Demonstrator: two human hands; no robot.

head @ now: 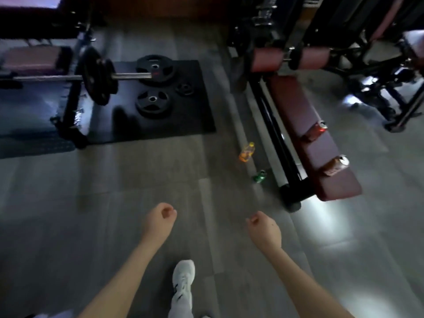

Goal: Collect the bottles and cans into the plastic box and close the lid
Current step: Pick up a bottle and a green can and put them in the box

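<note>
Both hands, left hand (163, 214) and right hand (261, 226), loosely curled, empty. Best to crouch by green can (260, 176), then orange bottle (247, 152); box unseen.

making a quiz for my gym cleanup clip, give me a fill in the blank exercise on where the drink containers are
1. The number of cans lying on the maroon bench is ____.
2. The orange bottle and the green can lie on the ____.
3. The left hand and right hand both hold ____.
4. The bench can nearer the person lies on its ____.

Missing words: two; floor; nothing; side
</note>
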